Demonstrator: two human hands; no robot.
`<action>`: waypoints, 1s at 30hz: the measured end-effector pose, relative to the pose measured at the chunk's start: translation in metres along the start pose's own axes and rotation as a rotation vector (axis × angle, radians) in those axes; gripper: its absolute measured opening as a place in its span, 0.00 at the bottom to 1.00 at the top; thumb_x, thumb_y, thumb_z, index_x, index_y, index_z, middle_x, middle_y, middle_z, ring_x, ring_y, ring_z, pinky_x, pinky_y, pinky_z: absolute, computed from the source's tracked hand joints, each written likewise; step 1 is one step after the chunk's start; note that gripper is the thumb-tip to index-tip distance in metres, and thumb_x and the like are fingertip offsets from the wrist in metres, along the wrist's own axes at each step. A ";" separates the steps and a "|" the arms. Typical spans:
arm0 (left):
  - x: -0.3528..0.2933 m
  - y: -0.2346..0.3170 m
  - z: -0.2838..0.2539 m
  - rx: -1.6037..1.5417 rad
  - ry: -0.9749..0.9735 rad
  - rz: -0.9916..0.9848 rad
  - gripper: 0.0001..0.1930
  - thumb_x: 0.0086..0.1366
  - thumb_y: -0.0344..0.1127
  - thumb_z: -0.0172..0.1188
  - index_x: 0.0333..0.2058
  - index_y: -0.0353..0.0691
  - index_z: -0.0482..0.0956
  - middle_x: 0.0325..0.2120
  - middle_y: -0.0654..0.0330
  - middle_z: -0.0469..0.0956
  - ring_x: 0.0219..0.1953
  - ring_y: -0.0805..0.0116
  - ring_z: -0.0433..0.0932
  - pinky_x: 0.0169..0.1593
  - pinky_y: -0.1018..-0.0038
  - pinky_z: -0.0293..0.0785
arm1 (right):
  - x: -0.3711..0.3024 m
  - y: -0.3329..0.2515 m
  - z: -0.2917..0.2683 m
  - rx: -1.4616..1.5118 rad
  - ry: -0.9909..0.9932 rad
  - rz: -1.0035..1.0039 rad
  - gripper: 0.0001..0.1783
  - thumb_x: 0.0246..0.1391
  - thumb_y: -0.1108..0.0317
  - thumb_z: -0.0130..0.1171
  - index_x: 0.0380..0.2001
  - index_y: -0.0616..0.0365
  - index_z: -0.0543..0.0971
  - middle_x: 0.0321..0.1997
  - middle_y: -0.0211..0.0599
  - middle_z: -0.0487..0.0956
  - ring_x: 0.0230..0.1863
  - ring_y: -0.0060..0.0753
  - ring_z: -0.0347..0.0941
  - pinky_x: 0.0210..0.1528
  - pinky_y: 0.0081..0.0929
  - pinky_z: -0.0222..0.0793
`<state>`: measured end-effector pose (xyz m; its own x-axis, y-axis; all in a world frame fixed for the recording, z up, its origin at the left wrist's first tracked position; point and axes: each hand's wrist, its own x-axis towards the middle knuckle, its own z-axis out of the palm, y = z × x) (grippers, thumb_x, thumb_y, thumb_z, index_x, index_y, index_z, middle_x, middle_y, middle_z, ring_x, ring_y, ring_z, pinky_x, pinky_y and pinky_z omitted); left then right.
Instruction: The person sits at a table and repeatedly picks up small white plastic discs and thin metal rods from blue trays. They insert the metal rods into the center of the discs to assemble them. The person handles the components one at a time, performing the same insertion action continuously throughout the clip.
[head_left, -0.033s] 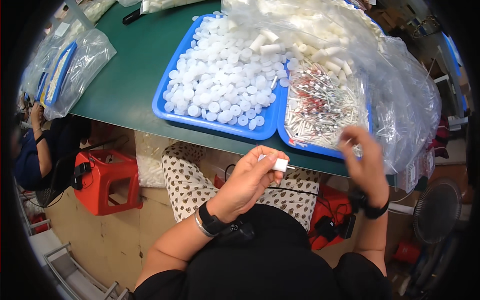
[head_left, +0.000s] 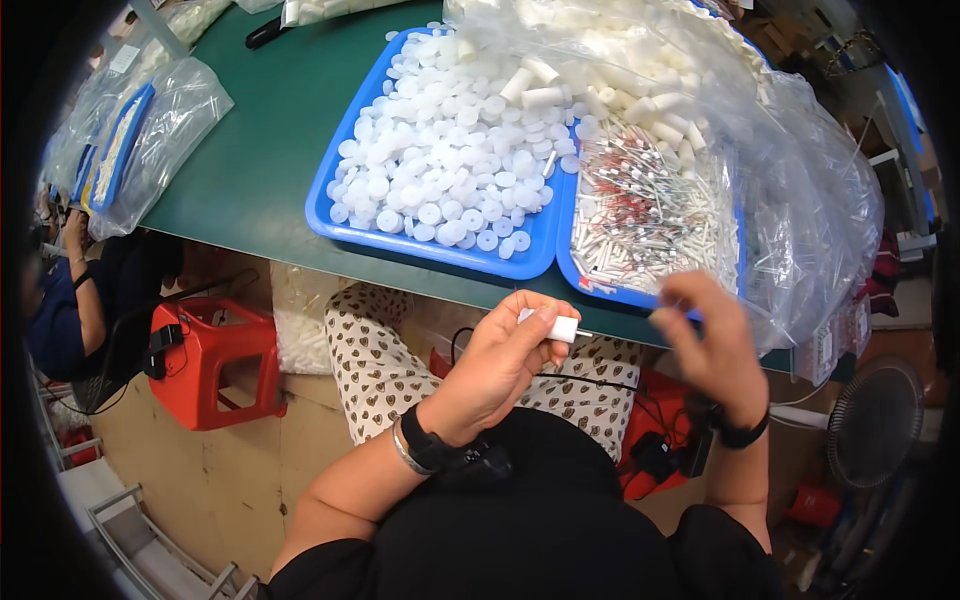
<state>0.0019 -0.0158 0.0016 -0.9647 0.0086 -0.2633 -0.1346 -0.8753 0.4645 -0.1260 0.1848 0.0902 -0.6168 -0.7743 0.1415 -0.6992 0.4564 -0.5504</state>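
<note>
My left hand (head_left: 505, 350) is closed around a small white cylinder (head_left: 563, 329), pinched between thumb and fingers, with a thin metal pin poking out of its right end. My right hand (head_left: 708, 335) hovers to the right of it, near the front rim of the right blue tray (head_left: 640, 297). Its fingers are curled and smeared by motion, so whether anything is in them cannot be made out. That tray holds many thin white sticks (head_left: 625, 245) with red and silver pieces. To its left, another blue tray (head_left: 430, 255) is heaped with translucent white discs (head_left: 440, 150).
Thicker white cylinders (head_left: 665, 105) spill from a clear plastic bag (head_left: 810, 190) behind the right tray. The green table (head_left: 250, 150) ends just beyond my lap. Red stools (head_left: 215, 360) and a fan (head_left: 875, 420) stand around; another person's arm (head_left: 85, 290) shows at far left.
My right hand has shifted slightly left and down, closer to the white cylinder. My left hand stays almost still with its hold.
</note>
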 end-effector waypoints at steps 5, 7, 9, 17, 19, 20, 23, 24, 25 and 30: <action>0.001 -0.010 0.003 0.108 -0.010 0.134 0.07 0.74 0.34 0.51 0.44 0.38 0.69 0.45 0.57 0.74 0.36 0.77 0.74 0.43 0.77 0.73 | -0.005 -0.025 0.040 0.101 -0.056 -0.126 0.15 0.52 0.76 0.64 0.43 0.64 0.74 0.35 0.44 0.77 0.30 0.42 0.76 0.32 0.32 0.72; -0.001 -0.013 0.004 0.221 0.020 0.201 0.07 0.74 0.34 0.51 0.45 0.37 0.69 0.45 0.57 0.73 0.37 0.77 0.73 0.45 0.77 0.73 | -0.009 -0.025 0.054 0.167 -0.021 -0.053 0.15 0.53 0.76 0.64 0.44 0.65 0.74 0.35 0.45 0.77 0.29 0.40 0.76 0.31 0.31 0.72; -0.003 -0.012 0.006 0.363 0.074 0.275 0.08 0.74 0.33 0.51 0.46 0.36 0.69 0.46 0.58 0.72 0.38 0.78 0.73 0.46 0.78 0.72 | -0.011 -0.026 0.064 0.285 0.018 0.037 0.14 0.54 0.76 0.63 0.44 0.66 0.74 0.35 0.44 0.77 0.29 0.38 0.76 0.31 0.30 0.72; -0.006 -0.025 -0.008 0.489 0.014 0.370 0.10 0.72 0.29 0.52 0.50 0.39 0.69 0.46 0.61 0.69 0.40 0.79 0.69 0.46 0.78 0.70 | -0.007 -0.012 0.082 0.119 0.091 -0.217 0.15 0.55 0.77 0.61 0.45 0.66 0.72 0.36 0.47 0.77 0.32 0.47 0.78 0.32 0.34 0.72; -0.008 -0.024 -0.008 0.307 -0.019 0.218 0.12 0.71 0.28 0.53 0.52 0.39 0.69 0.47 0.61 0.69 0.43 0.79 0.69 0.49 0.76 0.69 | -0.006 -0.012 0.080 0.180 -0.007 -0.239 0.15 0.54 0.77 0.61 0.45 0.65 0.72 0.37 0.47 0.77 0.33 0.49 0.77 0.32 0.36 0.72; -0.010 -0.024 -0.008 0.258 -0.037 0.158 0.14 0.70 0.27 0.53 0.53 0.38 0.69 0.49 0.61 0.69 0.46 0.77 0.69 0.52 0.75 0.69 | -0.007 -0.013 0.080 0.211 -0.053 -0.249 0.15 0.54 0.77 0.61 0.45 0.65 0.72 0.37 0.47 0.77 0.33 0.50 0.77 0.32 0.37 0.72; -0.008 -0.028 -0.006 0.391 -0.134 0.227 0.18 0.68 0.26 0.54 0.57 0.38 0.69 0.56 0.58 0.68 0.56 0.73 0.68 0.60 0.71 0.65 | -0.010 -0.017 0.087 0.320 -0.065 -0.186 0.14 0.53 0.78 0.59 0.44 0.64 0.73 0.37 0.48 0.78 0.35 0.52 0.78 0.36 0.39 0.73; -0.007 -0.029 -0.005 0.481 -0.173 0.293 0.20 0.67 0.25 0.54 0.58 0.38 0.69 0.58 0.57 0.67 0.59 0.71 0.67 0.63 0.70 0.63 | -0.010 -0.020 0.089 0.359 -0.064 -0.187 0.13 0.53 0.79 0.58 0.44 0.63 0.74 0.37 0.49 0.79 0.36 0.53 0.78 0.36 0.40 0.73; -0.007 -0.027 -0.005 0.474 -0.192 0.279 0.22 0.66 0.24 0.54 0.59 0.37 0.69 0.64 0.53 0.63 0.65 0.65 0.64 0.67 0.67 0.60 | -0.012 -0.021 0.094 0.410 -0.041 -0.130 0.13 0.53 0.81 0.55 0.43 0.63 0.74 0.36 0.49 0.79 0.37 0.54 0.78 0.39 0.42 0.73; -0.003 -0.026 -0.013 0.574 -0.223 0.327 0.23 0.68 0.28 0.53 0.61 0.36 0.67 0.65 0.52 0.62 0.65 0.62 0.65 0.67 0.66 0.61 | -0.016 -0.023 0.107 0.428 -0.025 -0.079 0.14 0.54 0.80 0.56 0.44 0.63 0.73 0.39 0.50 0.79 0.39 0.56 0.77 0.40 0.42 0.73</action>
<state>0.0110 0.0005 -0.0205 -0.9913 -0.0589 0.1179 0.1318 -0.4562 0.8801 -0.0619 0.1398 0.0129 -0.5547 -0.8124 0.1797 -0.5279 0.1767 -0.8307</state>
